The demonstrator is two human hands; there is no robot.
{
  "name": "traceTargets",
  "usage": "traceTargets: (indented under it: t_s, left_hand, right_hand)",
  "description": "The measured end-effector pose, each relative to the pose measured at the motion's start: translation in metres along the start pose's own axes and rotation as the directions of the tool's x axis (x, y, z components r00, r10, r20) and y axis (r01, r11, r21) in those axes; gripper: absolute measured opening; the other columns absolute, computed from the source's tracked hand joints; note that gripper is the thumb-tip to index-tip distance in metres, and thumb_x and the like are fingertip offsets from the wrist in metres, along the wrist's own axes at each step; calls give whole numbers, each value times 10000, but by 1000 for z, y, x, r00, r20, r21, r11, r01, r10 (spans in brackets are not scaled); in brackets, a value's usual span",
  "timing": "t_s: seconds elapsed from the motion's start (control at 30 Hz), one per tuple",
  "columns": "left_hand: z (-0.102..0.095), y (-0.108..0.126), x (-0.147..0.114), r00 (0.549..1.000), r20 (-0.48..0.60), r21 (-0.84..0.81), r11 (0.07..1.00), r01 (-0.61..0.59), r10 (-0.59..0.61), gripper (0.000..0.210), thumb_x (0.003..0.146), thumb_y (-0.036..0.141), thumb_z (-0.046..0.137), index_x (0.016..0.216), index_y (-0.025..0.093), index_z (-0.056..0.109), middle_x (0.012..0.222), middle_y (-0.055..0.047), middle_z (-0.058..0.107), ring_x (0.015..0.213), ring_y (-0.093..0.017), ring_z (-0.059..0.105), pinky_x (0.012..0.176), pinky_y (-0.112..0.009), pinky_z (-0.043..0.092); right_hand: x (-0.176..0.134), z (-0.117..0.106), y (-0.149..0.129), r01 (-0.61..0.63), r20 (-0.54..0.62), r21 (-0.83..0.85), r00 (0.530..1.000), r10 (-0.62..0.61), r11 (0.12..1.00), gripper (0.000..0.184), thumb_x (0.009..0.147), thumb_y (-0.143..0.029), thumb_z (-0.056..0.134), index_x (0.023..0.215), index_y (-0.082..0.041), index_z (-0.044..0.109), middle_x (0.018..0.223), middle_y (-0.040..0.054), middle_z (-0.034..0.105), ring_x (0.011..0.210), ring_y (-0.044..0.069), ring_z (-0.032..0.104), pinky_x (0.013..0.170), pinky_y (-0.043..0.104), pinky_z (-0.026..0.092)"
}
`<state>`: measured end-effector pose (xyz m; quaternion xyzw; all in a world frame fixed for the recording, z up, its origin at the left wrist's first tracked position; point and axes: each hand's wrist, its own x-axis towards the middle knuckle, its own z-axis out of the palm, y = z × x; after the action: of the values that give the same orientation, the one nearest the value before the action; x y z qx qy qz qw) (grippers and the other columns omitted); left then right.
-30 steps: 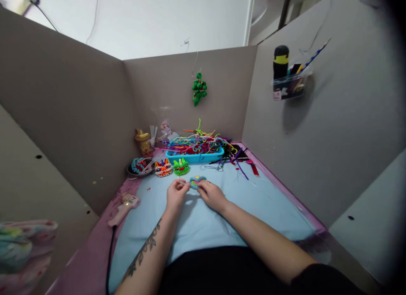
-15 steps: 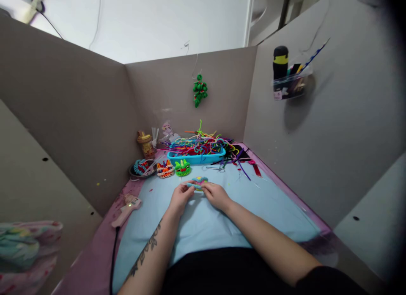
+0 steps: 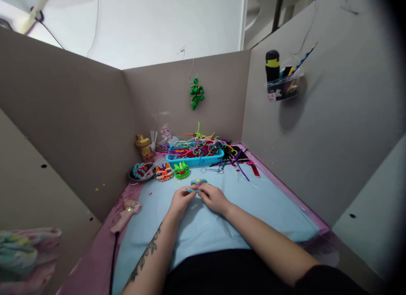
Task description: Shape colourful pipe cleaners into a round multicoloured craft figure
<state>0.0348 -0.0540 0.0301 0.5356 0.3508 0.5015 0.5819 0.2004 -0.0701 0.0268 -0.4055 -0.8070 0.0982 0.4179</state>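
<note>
Between my two hands is a small pipe-cleaner figure point(image 3: 198, 183), blue with pink and yellow parts, raised a little over the light blue cloth point(image 3: 218, 227). My left hand point(image 3: 182, 199) pinches its left side between thumb and fingers. On the other side, my right hand point(image 3: 214, 198) grips it with thumb and bent fingers. The fingertips cover part of its lower edge. Just beyond lie a green pipe-cleaner head point(image 3: 182, 171) and an orange and white one point(image 3: 164, 172).
A blue tray point(image 3: 195, 161) heaped with colourful pipe cleaners stands at the back, with scissors point(image 3: 214, 170) before it. Left are a dark bowl point(image 3: 130, 176) and a corded pink glue gun point(image 3: 125, 216). Grey panels point(image 3: 190, 81) enclose three sides; a tool box point(image 3: 282, 89) hangs right.
The blue strip at the figure's near side has shifted down and lies less straight, with both hands closer together around it. The whole view has tilted slightly.
</note>
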Motion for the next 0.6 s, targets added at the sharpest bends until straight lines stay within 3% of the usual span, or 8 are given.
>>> traceTargets:
  t_s: [0.13, 0.23, 0.37, 0.6]
  left_hand:
    - [0, -1, 1, 996, -43, 10, 997, -74, 75, 387, 617, 268, 723, 982, 156, 654, 945, -84, 678, 772, -160, 605, 706, -258, 446]
    - [-4, -5, 3, 988, -122, 69, 994, -82, 90, 305, 627, 313, 711, 877, 142, 676, 763, -47, 674, 658, -130, 580, 626, -230, 438]
    - [-6, -8, 5, 986, -161, 60, 997, -41, 50, 327, 610, 337, 721, 859, 129, 675, 655, -21, 643, 592, -116, 560, 589, -225, 435]
    - [-4, -9, 6, 978, -194, -124, 991, 54, -78, 330, 548, 314, 768, 798, 124, 668, 644, -17, 652, 597, -114, 579, 620, -233, 445]
  right_hand:
    - [0, -2, 2, -9, -50, -54, 999, 6, 998, 163, 875, -214, 426, 917, -196, 582, 860, 43, 614, 816, 160, 552, 735, 265, 415]
    - [0, -2, 4, -12, -59, -89, 998, 7, 996, 149, 864, -211, 440, 886, -199, 587, 833, 38, 613, 794, 162, 552, 711, 260, 412]
    - [1, 0, 5, -13, -75, -123, 997, 4, 992, 135, 852, -213, 461, 887, -202, 591, 831, 34, 615, 774, 158, 555, 694, 249, 406]
    - [2, 2, 7, -23, -80, -219, 997, 6, 975, 142, 839, -218, 475, 877, -210, 612, 823, 34, 630, 745, 156, 575, 692, 251, 412]
